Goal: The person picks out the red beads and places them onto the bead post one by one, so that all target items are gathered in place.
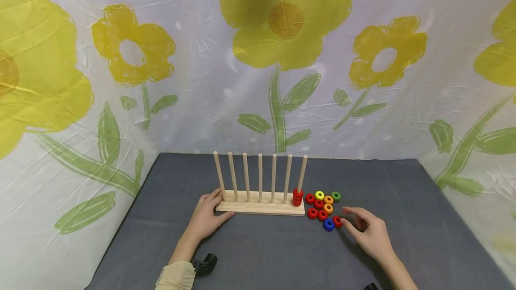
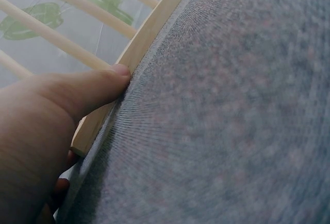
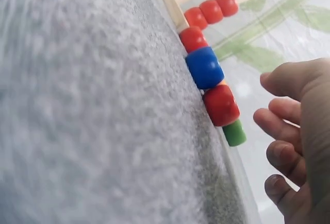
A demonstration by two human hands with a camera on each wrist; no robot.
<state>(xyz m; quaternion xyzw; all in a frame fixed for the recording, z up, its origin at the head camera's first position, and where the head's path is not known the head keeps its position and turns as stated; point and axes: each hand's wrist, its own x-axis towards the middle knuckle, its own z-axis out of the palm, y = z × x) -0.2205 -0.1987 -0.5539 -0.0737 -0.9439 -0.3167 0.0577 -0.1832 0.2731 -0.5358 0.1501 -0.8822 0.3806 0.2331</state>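
A wooden peg rack [image 1: 258, 208] with a row of upright pegs stands on the table. Three red beads [image 1: 297, 197] are stacked on its rightmost peg. My left hand [image 1: 207, 218] grips the rack's left end, thumb along the front edge [image 2: 105, 92] and the other fingers around the far side. To the right of the rack lies a group of loose beads: several red, plus orange, yellow, green and a blue bead [image 1: 328, 224]. Just right of the nearest red bead [image 1: 337, 222], my right hand [image 1: 368, 232] hovers with thumb and fingers apart and nothing between them.
Dark grey cloth [image 1: 266, 254] covers the table. Behind it hangs a pale curtain [image 1: 193, 102] printed with yellow flowers. A black strap device [image 1: 204, 264] sits at the left wrist, beside a beige sleeve [image 1: 176, 276].
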